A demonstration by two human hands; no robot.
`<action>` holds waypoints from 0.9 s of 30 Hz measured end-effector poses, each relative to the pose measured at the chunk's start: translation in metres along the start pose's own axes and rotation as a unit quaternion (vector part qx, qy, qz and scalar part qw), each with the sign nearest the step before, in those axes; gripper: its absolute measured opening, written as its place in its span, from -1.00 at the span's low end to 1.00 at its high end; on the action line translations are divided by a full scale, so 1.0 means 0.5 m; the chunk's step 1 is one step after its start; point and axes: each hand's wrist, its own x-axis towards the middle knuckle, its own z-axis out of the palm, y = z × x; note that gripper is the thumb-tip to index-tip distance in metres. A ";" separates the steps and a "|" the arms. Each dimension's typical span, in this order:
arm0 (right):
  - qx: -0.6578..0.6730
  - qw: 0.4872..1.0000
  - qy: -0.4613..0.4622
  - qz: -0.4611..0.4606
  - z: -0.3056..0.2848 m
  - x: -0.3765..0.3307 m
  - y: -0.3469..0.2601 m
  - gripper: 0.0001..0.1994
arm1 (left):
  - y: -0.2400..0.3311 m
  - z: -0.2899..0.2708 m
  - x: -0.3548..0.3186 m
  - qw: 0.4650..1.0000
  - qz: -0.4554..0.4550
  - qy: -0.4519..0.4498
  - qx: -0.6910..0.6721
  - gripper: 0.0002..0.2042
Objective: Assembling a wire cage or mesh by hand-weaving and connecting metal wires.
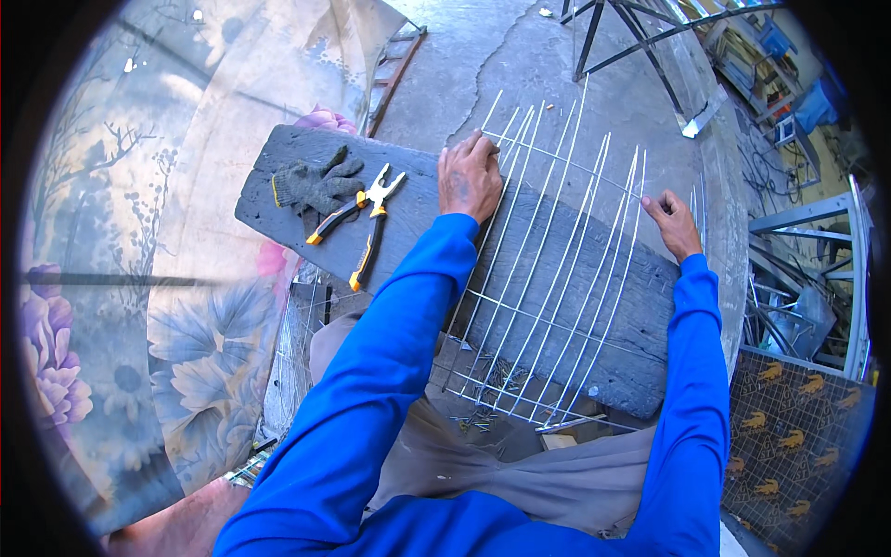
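Observation:
A grid of thin pale metal wires (558,322) lies tilted across a dark weathered wooden board (408,176) in front of me. My left hand (471,176) is closed at the grid's far left corner, where the left end of the far cross wire (566,162) meets it. At that wire's right end, my right hand (672,221) pinches with thumb and fingers. Left of my left hand, pliers (379,193) with black and orange handles rest on the board, jaws apart. They partly overlap a dark grey work glove (320,187).
Patterned floral sheeting (213,343) hangs or spreads along the left. Metal frames (806,219) and a dark patterned panel (798,436) stand at the right. Black metal legs (640,37) rise from the concrete floor (445,70) at the back. Small wire scraps (501,373) lie below the grid.

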 end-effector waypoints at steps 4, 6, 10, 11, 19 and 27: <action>0.005 1.000 -0.002 0.001 0.004 0.001 -0.004 -0.49 | -0.006 -0.005 0.003 1.000 -0.006 -0.008 -0.007 -0.88; 0.005 1.000 -0.007 -0.001 0.003 -0.001 0.000 -0.50 | -0.003 -0.009 0.002 0.999 -0.026 -0.033 -0.024 -0.86; 0.033 0.999 -0.021 0.018 0.002 -0.002 -0.004 -0.51 | 0.003 -0.005 0.001 0.999 -0.027 -0.019 -0.034 -0.87; 0.020 1.000 -0.018 0.015 0.004 0.000 -0.009 -0.51 | -0.001 -0.006 0.003 0.999 -0.024 -0.018 -0.029 -0.87; -0.049 0.999 -0.007 -0.005 -0.003 0.000 -0.049 -0.52 | -0.001 -0.001 0.001 0.999 -0.008 0.013 -0.052 -0.90; -0.096 0.995 0.013 0.003 0.027 0.004 -0.083 -0.52 | -0.005 -0.009 0.004 0.998 -0.017 0.010 -0.056 -0.89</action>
